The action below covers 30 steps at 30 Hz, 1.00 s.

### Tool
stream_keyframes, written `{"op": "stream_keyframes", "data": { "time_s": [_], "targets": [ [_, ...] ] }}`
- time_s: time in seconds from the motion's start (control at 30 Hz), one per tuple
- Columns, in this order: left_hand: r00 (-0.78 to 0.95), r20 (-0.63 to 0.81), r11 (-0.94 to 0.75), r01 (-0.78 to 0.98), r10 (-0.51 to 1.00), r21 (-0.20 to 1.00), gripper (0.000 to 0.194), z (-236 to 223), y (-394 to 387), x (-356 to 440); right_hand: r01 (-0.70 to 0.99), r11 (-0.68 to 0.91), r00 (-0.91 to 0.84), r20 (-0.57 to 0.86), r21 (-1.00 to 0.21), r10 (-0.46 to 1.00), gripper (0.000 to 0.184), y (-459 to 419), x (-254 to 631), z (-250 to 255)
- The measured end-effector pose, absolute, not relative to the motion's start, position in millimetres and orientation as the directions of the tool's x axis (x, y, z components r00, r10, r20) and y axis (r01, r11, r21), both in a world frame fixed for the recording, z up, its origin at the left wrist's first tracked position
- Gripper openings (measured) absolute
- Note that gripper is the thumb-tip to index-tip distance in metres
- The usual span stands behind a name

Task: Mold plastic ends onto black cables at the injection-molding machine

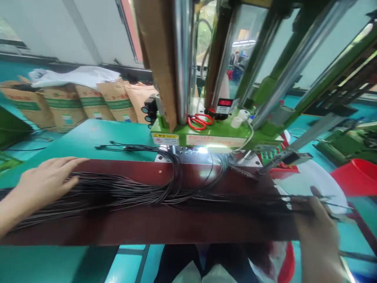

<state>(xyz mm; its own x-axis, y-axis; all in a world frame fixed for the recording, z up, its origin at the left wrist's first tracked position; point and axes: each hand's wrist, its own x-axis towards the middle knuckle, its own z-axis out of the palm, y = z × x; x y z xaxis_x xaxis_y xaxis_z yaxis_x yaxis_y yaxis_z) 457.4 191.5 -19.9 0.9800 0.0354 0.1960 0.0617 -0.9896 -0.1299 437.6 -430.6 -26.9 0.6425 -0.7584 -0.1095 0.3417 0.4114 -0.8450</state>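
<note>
Nine o'clock, left hand, fingers outstretched, thumb apart, over black cables; four o'clock, blurred right hand at the cables' far end, grip impossible to tell!

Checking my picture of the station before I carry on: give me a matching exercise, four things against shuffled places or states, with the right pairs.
Things:
1. left hand
2. red-handled scissors
3. right hand
4. black cables

Places or states:
A. blurred, at the right end of the dark red board
B. stretched lengthwise along the board
C. open, toward the board's left end
D. by the green machine base

Pairs: 1-C, 2-D, 3-A, 4-B
</note>
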Motion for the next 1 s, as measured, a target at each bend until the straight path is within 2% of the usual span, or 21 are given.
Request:
{"op": "stream_keyframes", "data": {
  "time_s": [0.1,0.2,0.27,0.4,0.57,0.67,0.8,0.9,1.0],
  "targets": [
    [0.904,0.281,-0.937,-0.346,-0.322,0.041,0.038,-14,96,445,0.377,0.437,0.672,-0.084,-0.817,-0.736,0.03,-436,433,-31],
    [0.764,0.368,-0.787,-0.605,-0.53,0.124,0.038,-13,-4,429,0.463,0.511,0.669,-0.094,-0.724,-0.738,0.032,-435,430,-33],
    [0.703,0.356,-0.693,-0.698,-0.616,0.178,0.043,-16,-64,425,0.496,0.548,0.678,-0.094,-0.674,-0.729,0.03,-436,429,-32],
    [0.643,0.319,-0.595,-0.765,-0.696,0.246,0.054,-30,-152,433,0.468,0.562,0.753,-0.025,-0.682,-0.657,0.028,-441,425,-30],
    [0.671,0.255,-0.64,-0.741,-0.697,0.201,0.027,-53,-199,450,0.35,0.647,0.881,0.003,-0.678,-0.473,0.023,-448,415,-41],
    [0.689,0.256,-0.664,-0.723,-0.678,0.189,0.029,-59,-205,454,0.272,0.693,0.927,-0.013,-0.668,-0.376,0.017,-451,409,-51],
    [0.671,0.207,-0.645,-0.741,-0.712,0.187,0.026,-56,-208,454,0.224,0.658,0.901,-0.105,-0.719,-0.421,0.007,-454,406,-59],
    [0.676,0.135,-0.651,-0.736,-0.725,0.187,0.021,-52,-213,455,0.229,0.655,0.887,-0.123,-0.72,-0.445,0.008,-455,407,-58],
    [0.676,0.104,-0.64,-0.729,-0.73,0.245,0.022,-50,-217,459,0.228,0.667,0.892,-0.123,-0.709,-0.435,0.009,-455,407,-55]
  ]
}}
